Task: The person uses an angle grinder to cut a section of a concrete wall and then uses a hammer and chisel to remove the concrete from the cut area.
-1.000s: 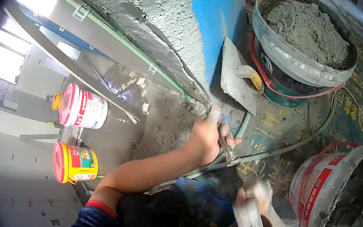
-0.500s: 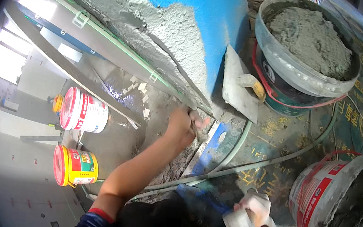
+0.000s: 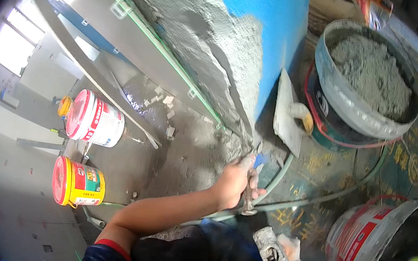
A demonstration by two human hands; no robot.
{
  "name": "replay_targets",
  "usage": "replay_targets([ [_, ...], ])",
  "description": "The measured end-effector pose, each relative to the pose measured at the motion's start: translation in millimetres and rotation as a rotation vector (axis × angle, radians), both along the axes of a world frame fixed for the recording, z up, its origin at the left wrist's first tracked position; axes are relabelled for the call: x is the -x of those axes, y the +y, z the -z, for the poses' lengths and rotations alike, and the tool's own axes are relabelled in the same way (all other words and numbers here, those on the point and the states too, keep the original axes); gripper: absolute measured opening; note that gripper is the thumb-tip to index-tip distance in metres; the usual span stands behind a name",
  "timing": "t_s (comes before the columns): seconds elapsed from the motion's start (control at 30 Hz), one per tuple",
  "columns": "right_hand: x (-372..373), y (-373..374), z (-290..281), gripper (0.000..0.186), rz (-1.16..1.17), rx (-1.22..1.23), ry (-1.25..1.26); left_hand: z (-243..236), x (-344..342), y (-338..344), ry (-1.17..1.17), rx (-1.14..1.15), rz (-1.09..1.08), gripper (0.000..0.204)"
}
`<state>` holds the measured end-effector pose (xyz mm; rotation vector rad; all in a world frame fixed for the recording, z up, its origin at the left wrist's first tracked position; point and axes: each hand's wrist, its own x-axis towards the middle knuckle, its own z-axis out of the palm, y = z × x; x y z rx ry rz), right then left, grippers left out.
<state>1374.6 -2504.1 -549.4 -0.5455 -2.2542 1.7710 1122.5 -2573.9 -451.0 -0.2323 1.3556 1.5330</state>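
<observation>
My left hand (image 3: 234,183) is closed around a metal chisel (image 3: 248,210); its struck end points back toward me. The chisel's far end is at the foot of the wall corner, where grey plaster (image 3: 240,44) meets a blue-coated face (image 3: 270,0); I cannot tell whether it touches. Lower right, my right hand (image 3: 290,247), pale with dust or a glove, grips a hammer. Its blocky, mortar-smeared hammer head (image 3: 267,243) is below the chisel and apart from it. Much of the right hand is hidden behind the head.
A plastering trowel (image 3: 285,125) leans by the corner, near a bucket heaped with grey mortar (image 3: 372,73). Another mortar bucket (image 3: 359,242) stands lower right. A hose (image 3: 311,201) crosses the floor covering. Left are a white bucket (image 3: 105,124), a yellow bucket (image 3: 88,185) and a curved strip (image 3: 84,67).
My left hand has shifted right and slightly toward me, and the chisel now shows plainly in it. The hammer head has risen a little. The whole view has shifted slightly.
</observation>
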Motion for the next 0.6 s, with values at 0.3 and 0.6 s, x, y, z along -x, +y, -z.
replay_targets([
  [0.3,12,2,-31,0.019,0.044,-0.229,0.219,3,-8,16,-0.015,-0.049,-0.083,0.028],
  [0.6,27,14,-52,0.024,-0.080,-0.181,0.052,2,-8,5,0.009,-0.009,-0.102,0.032],
])
